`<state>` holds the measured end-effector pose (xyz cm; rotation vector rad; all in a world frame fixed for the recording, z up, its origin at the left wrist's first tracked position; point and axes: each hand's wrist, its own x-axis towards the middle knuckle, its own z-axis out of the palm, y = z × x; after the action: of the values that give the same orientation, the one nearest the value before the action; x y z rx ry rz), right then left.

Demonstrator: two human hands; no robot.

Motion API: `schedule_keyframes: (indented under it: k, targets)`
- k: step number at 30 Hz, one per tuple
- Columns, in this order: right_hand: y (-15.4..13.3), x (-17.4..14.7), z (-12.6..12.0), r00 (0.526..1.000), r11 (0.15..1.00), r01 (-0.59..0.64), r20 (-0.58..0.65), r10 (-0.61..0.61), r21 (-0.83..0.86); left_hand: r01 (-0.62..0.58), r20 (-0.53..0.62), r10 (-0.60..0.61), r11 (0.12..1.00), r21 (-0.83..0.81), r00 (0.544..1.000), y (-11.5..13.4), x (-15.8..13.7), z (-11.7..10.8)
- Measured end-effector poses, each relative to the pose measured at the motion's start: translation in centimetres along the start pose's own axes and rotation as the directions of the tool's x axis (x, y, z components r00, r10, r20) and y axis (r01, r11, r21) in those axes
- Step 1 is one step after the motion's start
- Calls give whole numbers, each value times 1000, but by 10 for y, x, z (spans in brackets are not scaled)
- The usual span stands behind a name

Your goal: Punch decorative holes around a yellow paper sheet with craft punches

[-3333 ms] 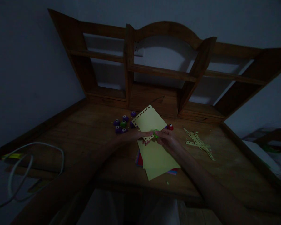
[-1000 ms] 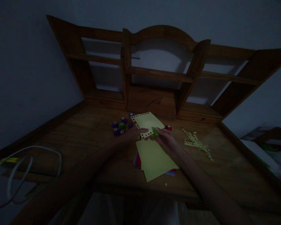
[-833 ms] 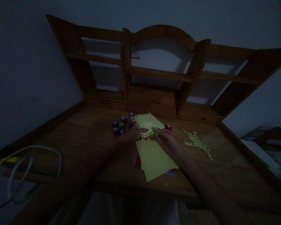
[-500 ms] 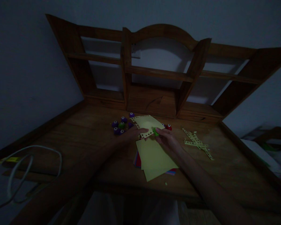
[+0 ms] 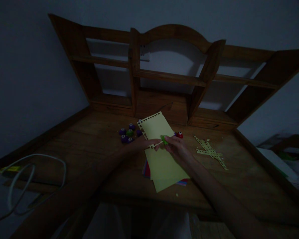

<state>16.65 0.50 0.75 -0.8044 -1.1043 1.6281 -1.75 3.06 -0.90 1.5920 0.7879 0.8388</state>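
A pale yellow sheet of paper (image 5: pixel 155 127) with small holes punched along its far and left edges and near edge is pinched in my left hand (image 5: pixel 149 143). My right hand (image 5: pixel 176 144) grips a small green craft punch (image 5: pixel 163 139) at the sheet's near right corner. Whether the punch is pressed down I cannot tell. Beneath both hands lies a stack of plain yellow paper (image 5: pixel 166 169), with red and blue sheets (image 5: pixel 147 170) showing under it. Left of my left hand stand several purple punches (image 5: pixel 124 138) and another green punch (image 5: pixel 130 132).
A red punch (image 5: pixel 180 134) sits beyond my right hand. Punched yellow paper strips (image 5: pixel 210 152) lie crossed on the desk's right side. The wooden shelf unit (image 5: pixel 168 78) rises at the back. A white cable (image 5: pixel 47 155) loops at the left edge.
The yellow sheet has tilted, its far edge rising toward the shelf and covering part of a purple punch. Both hands keep their grips nearly in place.
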Motion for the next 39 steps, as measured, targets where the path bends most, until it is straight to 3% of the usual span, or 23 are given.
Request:
schedule_keyframes:
  k: [7, 36, 39]
  targets:
    - [1, -1, -1, 999, 1000, -19, 33, 20, -16, -68, 133, 69, 998, -10, 989, 11, -1, 0]
    - [6, 0, 0, 996, 1000, -6, -89, 6, -6, -50, 86, 52, 998, -23, 995, 10, -3, 4]
    - [7, 0, -1, 998, 1000, 9, -61, -10, -8, -36, 81, 39, 999, -38, 996, 10, -3, 4]
